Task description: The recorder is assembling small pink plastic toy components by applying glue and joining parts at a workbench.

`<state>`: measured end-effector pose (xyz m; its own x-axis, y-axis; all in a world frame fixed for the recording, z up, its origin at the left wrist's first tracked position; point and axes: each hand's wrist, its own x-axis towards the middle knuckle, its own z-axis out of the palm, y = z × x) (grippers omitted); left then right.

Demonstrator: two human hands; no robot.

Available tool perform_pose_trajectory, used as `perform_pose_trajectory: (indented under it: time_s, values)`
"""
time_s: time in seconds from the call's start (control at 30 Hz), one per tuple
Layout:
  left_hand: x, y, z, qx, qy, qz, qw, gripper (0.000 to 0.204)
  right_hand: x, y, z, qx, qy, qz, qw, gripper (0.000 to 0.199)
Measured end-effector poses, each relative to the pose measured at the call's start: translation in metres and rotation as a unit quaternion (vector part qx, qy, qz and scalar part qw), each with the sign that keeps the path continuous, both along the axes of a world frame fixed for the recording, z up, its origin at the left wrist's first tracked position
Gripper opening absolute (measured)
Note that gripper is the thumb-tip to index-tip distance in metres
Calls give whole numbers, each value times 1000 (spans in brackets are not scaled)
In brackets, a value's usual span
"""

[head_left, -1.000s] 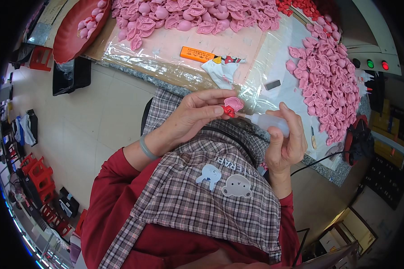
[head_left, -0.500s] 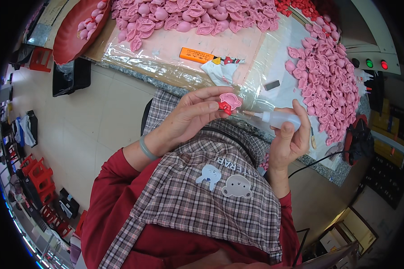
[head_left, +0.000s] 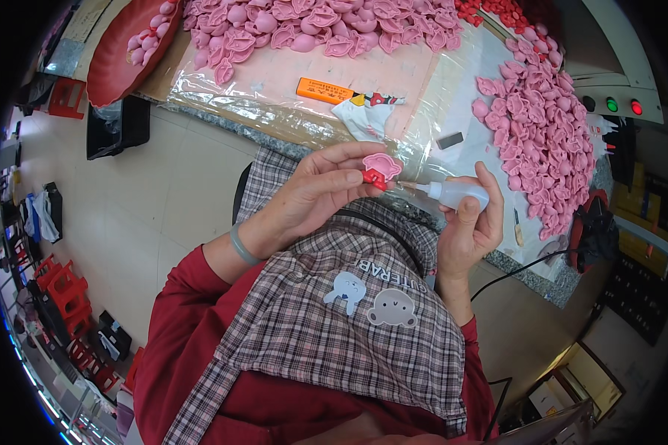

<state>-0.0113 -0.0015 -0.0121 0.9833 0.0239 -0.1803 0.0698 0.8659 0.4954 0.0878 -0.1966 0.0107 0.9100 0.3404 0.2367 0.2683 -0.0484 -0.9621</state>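
Note:
Between the thumb and fingers of my left hand (head_left: 325, 178) is a small hollow pink plastic piece (head_left: 382, 165), its open side showing, with a red piece (head_left: 376, 179) against its lower edge. My right hand (head_left: 470, 222) is closed round a translucent squeeze bottle (head_left: 459, 194) with a thin nozzle. The nozzle tip (head_left: 407, 185) points left and is close to the red piece; whether it touches cannot be made out. Both hands are in front of the table's near edge, above my checked apron (head_left: 334, 326).
Pink pieces (head_left: 326, 26) are heaped at the back, more (head_left: 538, 133) at the right. Red pieces (head_left: 497, 13) lie at the far right. On the table are an orange box (head_left: 324, 90), a crumpled white wrapper (head_left: 365, 119) and a dark block (head_left: 450, 140). A red basin (head_left: 111, 74) stands far left.
My right hand has moved a little left with the squeeze bottle, bringing its nozzle nearer the red piece. My left hand has turned the pieces slightly.

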Motion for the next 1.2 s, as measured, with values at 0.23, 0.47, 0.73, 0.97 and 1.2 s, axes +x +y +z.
perform_pose_trajectory:
  time_s: [0.23,0.47,0.73,0.97,1.2]
  values:
    - [0,1,0,-3,9,-1,1000,42,1,3,-1,17,6,-9,1000,44]
    - [-1,2,-1,-12,4,0,1000,44,3,3,0,42,15,-7,999,44]
    - [-1,1,0,-5,13,-1,1000,44,3,3,-3,32,8,-12,999,45]
    - [-1,3,-5,-20,-4,-5,1000,44,5,3,-2,30,7,-12,999,45]
    - [-1,3,-4,-16,-3,0,1000,44,2,3,1,27,7,-11,1000,45]
